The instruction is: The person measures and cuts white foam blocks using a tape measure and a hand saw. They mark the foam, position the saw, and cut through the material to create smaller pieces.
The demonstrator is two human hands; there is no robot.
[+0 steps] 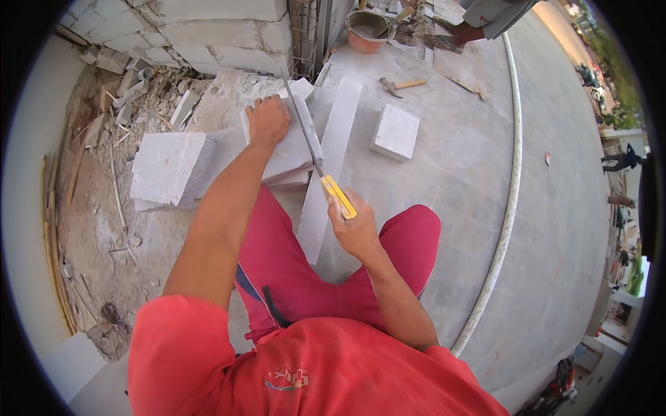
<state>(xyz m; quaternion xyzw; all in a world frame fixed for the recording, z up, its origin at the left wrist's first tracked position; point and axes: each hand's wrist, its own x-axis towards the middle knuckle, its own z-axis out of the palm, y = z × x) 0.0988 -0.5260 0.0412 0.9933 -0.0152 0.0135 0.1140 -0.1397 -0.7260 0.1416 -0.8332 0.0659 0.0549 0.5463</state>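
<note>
My right hand [356,229] is wrapped round the yellow handle [338,196] of a handsaw. Its long thin blade [300,123] runs up and to the left, lying along the right part of a pale lightweight concrete block [290,150]. On that block's top, left of the blade, my left hand [268,120] presses down with its fingers bent over the surface. More block pieces lie beneath and behind it. A larger white block [168,166] rests to the left of my left forearm. How deep the blade sits in the block I cannot make out.
A cut block [396,132] and a hammer [402,86] lie on the concrete floor to the right. A bucket [368,32] stands far ahead, near another person's feet [451,40]. A long white pipe [514,166] crosses the right side. Rubble [111,166] covers the left, beside a block wall [222,33].
</note>
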